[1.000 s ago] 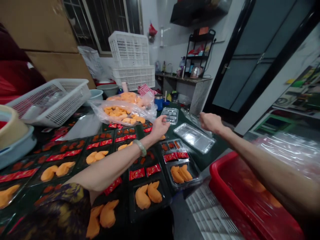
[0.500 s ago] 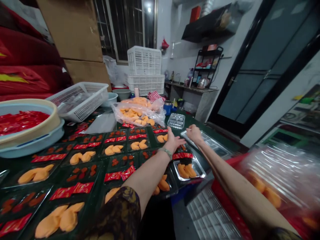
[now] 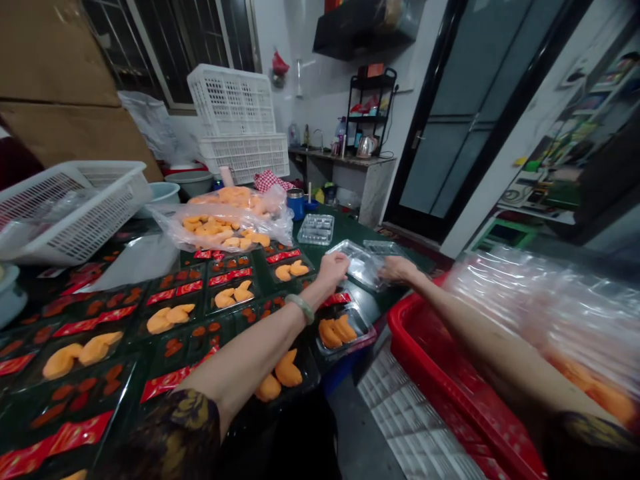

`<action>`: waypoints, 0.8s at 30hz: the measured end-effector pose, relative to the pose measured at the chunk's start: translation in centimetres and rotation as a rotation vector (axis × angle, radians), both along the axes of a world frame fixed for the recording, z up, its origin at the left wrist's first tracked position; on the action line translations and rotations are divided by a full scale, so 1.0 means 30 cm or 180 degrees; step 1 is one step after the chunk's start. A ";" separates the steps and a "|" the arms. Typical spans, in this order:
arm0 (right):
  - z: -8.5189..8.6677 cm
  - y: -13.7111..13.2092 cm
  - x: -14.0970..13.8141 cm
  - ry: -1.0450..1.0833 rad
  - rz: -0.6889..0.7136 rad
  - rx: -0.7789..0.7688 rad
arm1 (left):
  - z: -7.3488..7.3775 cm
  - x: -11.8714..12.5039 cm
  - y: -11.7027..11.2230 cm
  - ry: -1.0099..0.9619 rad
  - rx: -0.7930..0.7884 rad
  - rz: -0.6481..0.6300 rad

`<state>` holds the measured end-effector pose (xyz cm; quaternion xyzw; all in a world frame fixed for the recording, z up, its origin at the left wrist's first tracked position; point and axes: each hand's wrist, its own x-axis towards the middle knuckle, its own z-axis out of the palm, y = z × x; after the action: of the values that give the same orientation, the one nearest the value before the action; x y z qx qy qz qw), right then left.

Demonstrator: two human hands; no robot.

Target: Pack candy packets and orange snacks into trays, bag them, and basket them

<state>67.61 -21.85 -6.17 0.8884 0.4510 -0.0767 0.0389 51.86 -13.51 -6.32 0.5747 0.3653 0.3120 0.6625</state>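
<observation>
A clear plastic tray (image 3: 358, 263) is held up between both hands, just above the far right of the green table (image 3: 345, 233). My left hand (image 3: 334, 268) pinches its left edge. My right hand (image 3: 399, 269) is closed on its right edge. Glare hides the details of its compartments. Just below my left hand, near the table edge, lies a filled tray (image 3: 361, 328) with orange curved pieces (image 3: 337, 330) and a red packet (image 3: 337, 299). Another clear tray (image 3: 316, 229) rests behind, and more clear plastic (image 3: 384, 248) lies beyond my right hand.
Rows of filled trays with orange pieces (image 3: 170, 318) and red packets cover the left. A plastic bag of orange pieces (image 3: 220, 223) lies behind them, near white crates (image 3: 245, 157). A red basket (image 3: 420, 347) and packed clear containers (image 3: 530, 293) stand at the right.
My left hand, spread open before, has closed on the clear tray's left edge. The tray is now held between both hands. The view has swung to the right.
</observation>
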 end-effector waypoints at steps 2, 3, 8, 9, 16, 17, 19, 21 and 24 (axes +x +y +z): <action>-0.017 0.025 -0.047 -0.0169 -0.0069 -0.0017 | -0.014 0.034 -0.030 0.0016 -0.0034 -0.0064; -0.020 0.034 -0.067 -0.0244 -0.0061 0.0007 | -0.018 0.044 -0.040 0.0012 -0.0064 -0.0075; 0.086 0.017 -0.111 -0.0581 0.0116 0.0428 | 0.011 0.025 -0.049 -0.0176 -0.0249 -0.0118; 0.135 0.003 -0.127 -0.0705 0.0147 0.0587 | 0.026 0.008 -0.045 -0.0262 -0.0299 -0.0125; 0.409 -0.072 -0.574 0.0603 0.2013 0.2156 | 0.187 -0.303 -0.014 -0.1856 -0.0591 -0.0285; 0.415 -0.067 -0.659 0.1127 0.2373 0.2222 | 0.206 -0.383 -0.022 -0.2048 -0.0558 -0.0196; 0.404 -0.042 -0.821 0.2206 0.2892 0.2148 | 0.225 -0.559 -0.060 -0.2328 -0.0445 0.0075; 0.377 -0.007 -0.966 0.3124 0.3061 0.1811 | 0.219 -0.733 -0.121 -0.2451 -0.0312 0.0319; 0.334 0.030 -1.155 0.3932 0.3029 0.1126 | 0.180 -0.951 -0.215 -0.2323 -0.0345 0.0478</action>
<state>32.97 -20.96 3.86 0.3906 0.7271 -0.4575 -0.3309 23.34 -19.97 -0.93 0.3613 0.1623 0.5242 0.7539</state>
